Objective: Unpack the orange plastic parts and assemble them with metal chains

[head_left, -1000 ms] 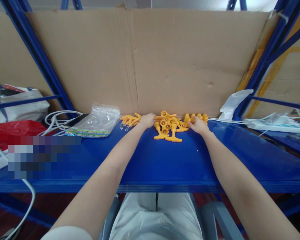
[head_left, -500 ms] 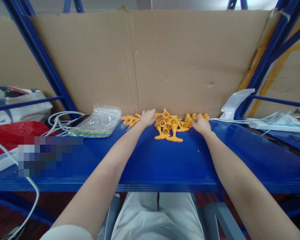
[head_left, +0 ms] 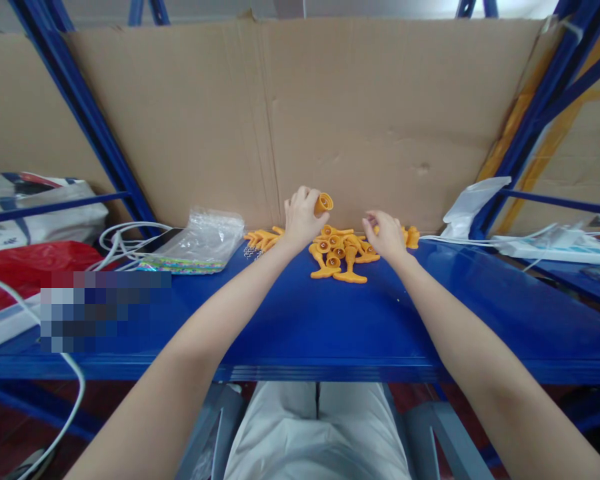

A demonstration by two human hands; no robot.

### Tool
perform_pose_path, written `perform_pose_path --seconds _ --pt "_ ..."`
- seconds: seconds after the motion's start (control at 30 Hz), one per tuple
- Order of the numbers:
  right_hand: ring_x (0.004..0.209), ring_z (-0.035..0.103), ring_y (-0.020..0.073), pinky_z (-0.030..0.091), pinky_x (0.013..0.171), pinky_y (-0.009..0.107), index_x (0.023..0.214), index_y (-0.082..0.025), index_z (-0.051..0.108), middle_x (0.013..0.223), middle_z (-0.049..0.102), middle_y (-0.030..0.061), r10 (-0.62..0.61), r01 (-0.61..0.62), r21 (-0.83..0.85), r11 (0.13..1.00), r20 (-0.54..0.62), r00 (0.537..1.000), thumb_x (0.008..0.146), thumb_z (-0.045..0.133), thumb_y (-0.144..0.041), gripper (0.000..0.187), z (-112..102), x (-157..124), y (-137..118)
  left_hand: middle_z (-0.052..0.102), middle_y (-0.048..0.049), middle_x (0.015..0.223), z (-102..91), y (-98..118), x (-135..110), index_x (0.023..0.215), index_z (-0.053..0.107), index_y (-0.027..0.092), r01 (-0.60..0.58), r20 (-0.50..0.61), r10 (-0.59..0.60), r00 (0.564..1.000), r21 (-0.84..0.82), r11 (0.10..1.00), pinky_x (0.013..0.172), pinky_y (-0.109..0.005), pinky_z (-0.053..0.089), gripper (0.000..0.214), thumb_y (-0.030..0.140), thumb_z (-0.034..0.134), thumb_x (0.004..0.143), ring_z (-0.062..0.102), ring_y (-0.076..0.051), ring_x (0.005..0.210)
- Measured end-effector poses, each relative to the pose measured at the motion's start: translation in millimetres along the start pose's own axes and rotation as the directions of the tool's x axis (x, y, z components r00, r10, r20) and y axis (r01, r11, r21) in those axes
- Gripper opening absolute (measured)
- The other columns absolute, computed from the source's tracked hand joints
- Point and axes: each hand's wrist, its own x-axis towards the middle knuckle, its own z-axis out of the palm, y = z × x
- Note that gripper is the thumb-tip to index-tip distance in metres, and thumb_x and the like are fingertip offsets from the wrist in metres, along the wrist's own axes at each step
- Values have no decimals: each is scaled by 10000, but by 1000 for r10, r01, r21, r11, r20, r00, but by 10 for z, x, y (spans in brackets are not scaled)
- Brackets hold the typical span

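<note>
My left hand (head_left: pixel 301 217) is raised above the blue shelf, its fingers closed around an orange T-handle (head_left: pixel 325 203). The hollow round end of this piece sticks out past my fingers toward the right. Below and between my hands lies a pile of similar orange T-handles (head_left: pixel 349 267), several with hollow ends turned toward me. My right hand (head_left: pixel 386 233) hovers at the right side of the pile, fingers curved and apart, with nothing visible in it. Just beyond it stand a few orange pieces (head_left: pixel 412 237). More orange T-handles (head_left: pixel 263 239) lie behind my left forearm.
Small metal pieces (head_left: pixel 253 252) lie left of the pile, beside clear plastic bags (head_left: pixel 200 241). White cables (head_left: pixel 125 241) and a red bag (head_left: pixel 35 263) are farther left. A cardboard sheet (head_left: pixel 380 120) closes off the back. A white power strip (head_left: pixel 555 248) lies at the right.
My left hand has lifted off the pile with an orange T-handle in it. My right hand has risen and shifted left, away from the orange pieces at the right end.
</note>
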Motion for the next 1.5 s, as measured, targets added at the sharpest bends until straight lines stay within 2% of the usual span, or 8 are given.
perform_pose_path --seconds 0.17,0.3,0.47,0.6,0.8,1.0,1.23,1.5 --pt "1209 616 282 455 1040 465 1421 -157 508 1331 647 173 -333 319 233 919 21 943 1041 244 -557 611 0 -53 -477 688 -100 1112 -121 164 -377 1241 583 204 -203 90 201 976 11 979 959 -414 402 299 200 448 974 632 -268 1086" --pt "1208 625 281 496 1016 457 1363 -184 556 1316 656 161 -425 396 319 861 24 905 1032 312 -575 567 35 -82 -602 702 -116 1061 -97 102 -539 1251 589 171 -287 136 274 952 87 954 876 -375 437 306 217 404 1012 669 -259 1021" --pt "1109 653 279 532 931 435 1267 -164 589 1191 689 166 -486 446 349 824 32 873 1025 406 -451 418 115 -70 -549 730 -136 1033 13 -74 -536 1193 594 134 -313 231 272 934 164 935 826 -359 461 255 219 437 1011 700 -266 980" --pt "1052 648 283 516 893 420 1190 -168 605 1142 681 158 -497 458 263 849 104 861 998 467 -373 313 129 -45 -462 751 -130 1009 124 -165 -527 1133 610 137 -324 244 279 929 173 930 854 -361 470 233 129 441 973 715 -254 973" --pt "1028 629 276 467 838 384 1162 -180 610 1120 675 142 -481 470 101 877 213 851 979 488 -291 247 127 -28 -363 757 -153 989 155 -196 -552 1028 667 127 -313 283 265 922 136 940 911 -395 488 205 159 474 967 718 -281 1018" --pt "1067 601 296 412 876 391 1188 -147 637 1108 699 170 -441 461 2 887 290 849 1013 464 -368 331 96 -65 -455 735 -162 1000 149 -241 -567 1029 680 117 -361 246 327 912 105 927 913 -416 497 234 117 467 933 694 -292 1016" --pt "1117 576 302 359 922 411 1183 -153 657 1151 716 167 -441 492 -48 869 375 815 995 475 -242 277 34 -62 -547 720 -141 997 245 -331 -562 1033 666 131 -403 214 395 893 -9 915 898 -398 513 241 131 441 948 678 -264 994" --pt "1083 597 313 337 894 389 1202 -110 591 1132 701 193 -423 490 -119 864 357 833 947 512 -195 279 70 -103 -571 724 -123 1017 266 -314 -584 1059 666 146 -424 176 422 889 -27 905 1000 -448 469 260 175 423 968 667 -261 1037"
